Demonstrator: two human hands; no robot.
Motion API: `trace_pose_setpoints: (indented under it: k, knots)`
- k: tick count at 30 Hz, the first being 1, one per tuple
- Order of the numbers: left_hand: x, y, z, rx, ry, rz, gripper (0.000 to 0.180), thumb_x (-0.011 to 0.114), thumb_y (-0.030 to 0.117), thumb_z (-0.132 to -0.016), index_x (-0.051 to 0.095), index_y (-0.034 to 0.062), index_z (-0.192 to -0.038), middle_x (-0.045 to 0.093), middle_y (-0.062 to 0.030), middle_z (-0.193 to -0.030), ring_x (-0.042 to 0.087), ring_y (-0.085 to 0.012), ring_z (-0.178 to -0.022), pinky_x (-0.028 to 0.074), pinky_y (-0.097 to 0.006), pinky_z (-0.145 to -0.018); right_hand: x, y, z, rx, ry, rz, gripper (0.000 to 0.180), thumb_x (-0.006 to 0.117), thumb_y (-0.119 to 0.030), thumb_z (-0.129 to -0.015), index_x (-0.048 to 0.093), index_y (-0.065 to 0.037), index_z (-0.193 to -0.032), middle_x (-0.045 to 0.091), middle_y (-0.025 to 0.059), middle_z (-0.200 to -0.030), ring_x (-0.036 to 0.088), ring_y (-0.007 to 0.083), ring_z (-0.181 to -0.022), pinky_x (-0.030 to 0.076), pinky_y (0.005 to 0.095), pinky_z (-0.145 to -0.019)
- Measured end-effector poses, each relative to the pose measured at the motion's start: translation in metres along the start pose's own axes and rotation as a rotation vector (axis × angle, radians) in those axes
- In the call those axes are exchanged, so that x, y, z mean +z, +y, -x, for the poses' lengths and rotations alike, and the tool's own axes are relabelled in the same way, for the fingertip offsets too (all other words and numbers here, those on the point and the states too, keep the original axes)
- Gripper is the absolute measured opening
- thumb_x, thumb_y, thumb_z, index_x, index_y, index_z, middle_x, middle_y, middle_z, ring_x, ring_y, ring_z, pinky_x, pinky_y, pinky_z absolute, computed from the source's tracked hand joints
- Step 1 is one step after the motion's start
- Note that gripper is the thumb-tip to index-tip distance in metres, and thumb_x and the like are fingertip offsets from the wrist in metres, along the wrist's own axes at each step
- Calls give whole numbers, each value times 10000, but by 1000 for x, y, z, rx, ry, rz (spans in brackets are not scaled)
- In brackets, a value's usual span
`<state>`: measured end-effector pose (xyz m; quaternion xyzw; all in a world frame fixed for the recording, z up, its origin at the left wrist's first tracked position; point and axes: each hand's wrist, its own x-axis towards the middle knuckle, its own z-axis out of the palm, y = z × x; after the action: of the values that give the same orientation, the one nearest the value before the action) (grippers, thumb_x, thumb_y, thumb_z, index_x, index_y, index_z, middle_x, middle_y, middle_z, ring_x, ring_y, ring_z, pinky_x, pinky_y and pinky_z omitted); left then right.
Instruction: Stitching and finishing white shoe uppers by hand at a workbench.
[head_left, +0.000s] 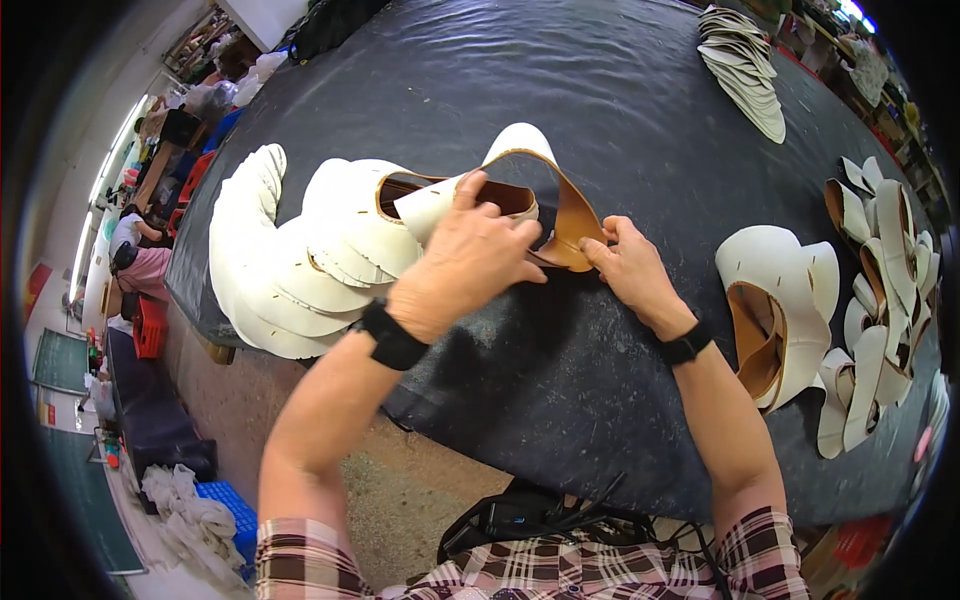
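A shoe upper [572,210], white outside with a tan lining, arches up from the black table in front of me. My right hand [630,275] pinches its tan-lined edge between thumb and fingers. Over the left part of the uppers, my left hand [465,250] is spread with bent fingers apart, touching the white material. What lies under its palm is hidden. To its left, a fanned row of overlapping white uppers [270,290] reaches across the table. Some show a tan-lined opening and small dark slits. Both my wrists wear black bands.
Another white upper [770,260] stands on the right, beside a heap of similar uppers [880,310]. A stack of white pieces [742,75] lies at the far right of the black table [560,400]. A person [140,250] sits at far left, near red crates. A blue crate [230,520] is at lower left.
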<state>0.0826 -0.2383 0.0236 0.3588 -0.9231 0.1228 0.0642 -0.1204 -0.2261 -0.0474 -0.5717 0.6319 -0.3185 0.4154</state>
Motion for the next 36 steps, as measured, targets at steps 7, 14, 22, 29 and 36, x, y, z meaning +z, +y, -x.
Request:
trace_pose_setpoints:
  k: [7,14,22,29,36]
  knots:
    - [-43,-12,13,56,-123,-278,53,585,120,-781,622,97,-750,582,-29,-624,590,-180,-805,216,-412,-1061,16,-10,-10,-102,140,13,250,531,-68,-736,605,5,-963,610,209,-979,579,349,-941,446,391,-831]
    - [-47,-18,7,79,-201,-627,194,614,268,-783,613,76,-752,572,-18,-677,543,-155,-802,133,-417,-1111,39,-21,-28,-310,267,237,198,520,-43,-755,604,12,-926,574,216,-958,570,378,-916,457,425,-817]
    - [-3,-59,60,-79,-104,-423,496,601,436,-794,563,114,-1170,605,-67,-1073,471,-208,-1168,65,-469,-1115,46,-67,-14,-644,411,477,324,638,-107,-752,544,-5,-1045,541,163,-1024,548,327,-981,480,399,-809]
    - [-16,-43,53,-215,-339,-515,477,625,387,-784,547,105,-1161,578,-59,-1127,457,-216,-1182,105,-466,-1099,61,-66,-44,-726,87,341,145,634,-155,-763,676,-71,-874,558,82,-977,509,258,-942,447,351,-841]
    - [19,-26,56,-115,-13,-295,429,638,193,-769,517,56,-1156,538,-75,-1149,458,-210,-1150,262,-431,-1035,82,-76,-37,-878,345,661,131,586,-152,-729,672,-64,-777,573,61,-897,551,227,-922,486,358,-757]
